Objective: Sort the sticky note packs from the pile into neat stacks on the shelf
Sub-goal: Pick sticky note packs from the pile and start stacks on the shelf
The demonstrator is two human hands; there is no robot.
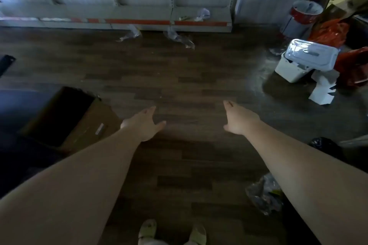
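From the head camera we are looking down at a dark wood floor [179, 77], with both arms reaching forward and nothing in either hand. The left hand [144, 123] is hanging palm down with its fingers straight and close together, thumb standing apart. The right hand [240, 119] is doing the same, fingers extended and pressed side by side, thumb splayed toward the left.

We are not seeing any clear pile of sticky note packs. The shelf [139, 15] is running along the far edge of the floor, and a small crumpled bundle [202, 15] is lying near its right end; it might be packs or only wrapping, the blur is too heavy to say. Clear plastic wrappers [179, 39] are lying on the floor against the shelf's front edge. An open cardboard box [65, 119] is sitting at the left edge of the floor, close beside the left hand, its inside too dark to read.

What we are worrying about:
- Stepping forward onto the loose wrappers and slipping.
- Reaching into the dark box blind and grabbing the wrong thing.
- Brushing the white bin [306, 59] and scattered paper at the right edge.
- Setting stacks on an uncleared shelf, so they are leaning.
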